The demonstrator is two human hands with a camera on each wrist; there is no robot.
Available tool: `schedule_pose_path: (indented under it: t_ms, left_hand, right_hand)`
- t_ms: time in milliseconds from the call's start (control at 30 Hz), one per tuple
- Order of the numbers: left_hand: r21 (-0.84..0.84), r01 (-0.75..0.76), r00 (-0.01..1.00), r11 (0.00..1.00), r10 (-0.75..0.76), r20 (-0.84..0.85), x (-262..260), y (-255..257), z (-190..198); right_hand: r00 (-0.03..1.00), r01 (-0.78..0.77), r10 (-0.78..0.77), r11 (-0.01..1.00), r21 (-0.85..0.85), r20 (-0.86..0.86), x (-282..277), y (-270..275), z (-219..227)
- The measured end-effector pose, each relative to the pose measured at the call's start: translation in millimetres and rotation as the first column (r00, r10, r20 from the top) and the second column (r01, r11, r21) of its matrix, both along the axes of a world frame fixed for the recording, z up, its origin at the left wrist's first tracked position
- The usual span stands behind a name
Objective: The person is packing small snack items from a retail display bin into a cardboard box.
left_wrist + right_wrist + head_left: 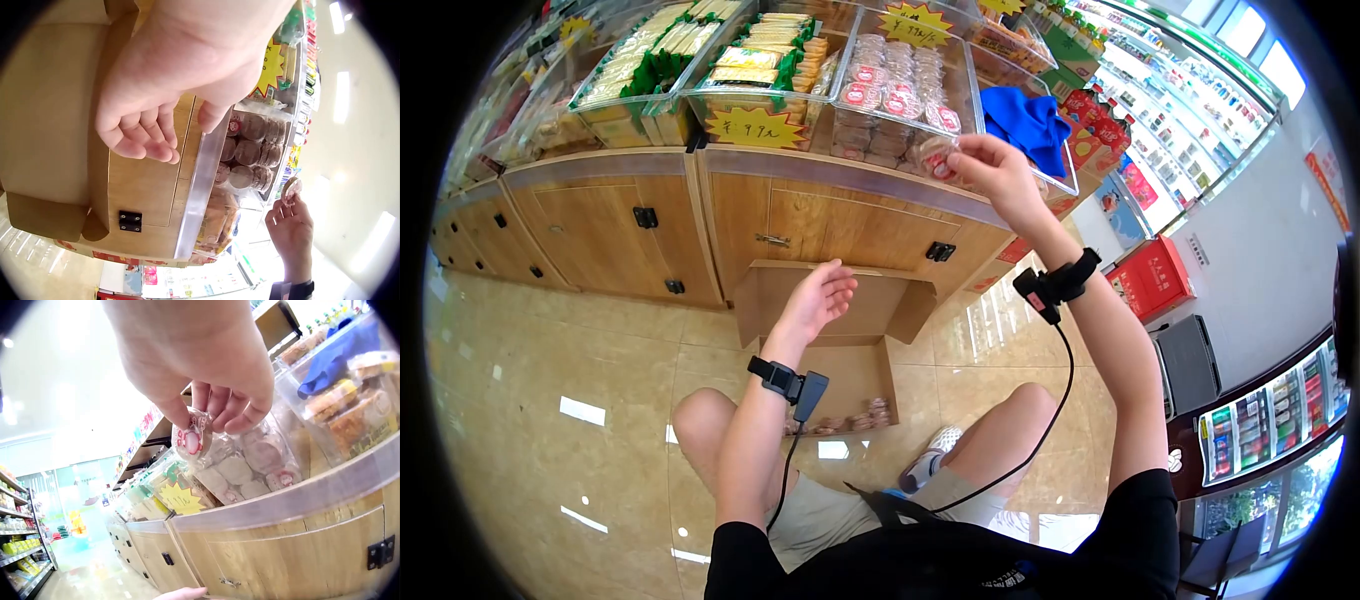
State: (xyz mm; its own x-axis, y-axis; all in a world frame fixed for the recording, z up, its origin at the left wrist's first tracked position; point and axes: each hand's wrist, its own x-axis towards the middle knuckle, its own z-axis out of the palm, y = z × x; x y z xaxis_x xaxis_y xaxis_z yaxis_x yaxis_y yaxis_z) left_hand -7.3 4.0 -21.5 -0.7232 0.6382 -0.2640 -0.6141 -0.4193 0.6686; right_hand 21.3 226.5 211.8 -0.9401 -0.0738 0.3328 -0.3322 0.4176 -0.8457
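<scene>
My right hand (pixel 1003 182) pinches a round wrapped snack cake (pixel 937 158) between thumb and fingers, over the front edge of a clear bin (pixel 967 75). In the right wrist view the snack cake (pixel 190 435) shows clear wrap with a red and white print. Stacks of the same round packs (pixel 895 80) fill that bin. My left hand (pixel 818 300), its fingers loosely bent and holding nothing, hovers by the wooden cabinet front above an opened cardboard box (pixel 865 368). Several round packs (pixel 855 418) lie at the box's near end.
Bins of green-wrapped snack sticks (pixel 665 50) stand left of the round packs, with a yellow price sign (pixel 755 128) in front. To the right, a blue cloth (pixel 1025 125) lies over another bin. Black hinges (pixel 940 251) jut from the wooden cabinet (pixel 840 220).
</scene>
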Motion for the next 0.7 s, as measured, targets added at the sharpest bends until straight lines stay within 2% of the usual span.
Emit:
schedule_pose_path:
  t_ms: [200,333,700]
  left_hand:
    - [0.054,-0.050,0.999,0.997,0.049,0.006,-2.7,-8.0,6.7]
    - [0.072,-0.062,0.998,0.995,0.062,0.010,-5.3,-10.5,6.5]
    - [0.088,-0.088,0.996,0.992,0.087,0.015,-8.4,-18.3,10.2]
  right_hand:
    - [0.993,0.095,-0.088,0.991,0.091,-0.080,-20.5,-2.7,39.6]
    - [0.987,0.161,-0.158,0.979,0.127,-0.038,-44.8,-0.8,58.5]
    - [0.944,0.320,-0.328,0.902,0.291,-0.019,-102.8,-9.2,75.4]
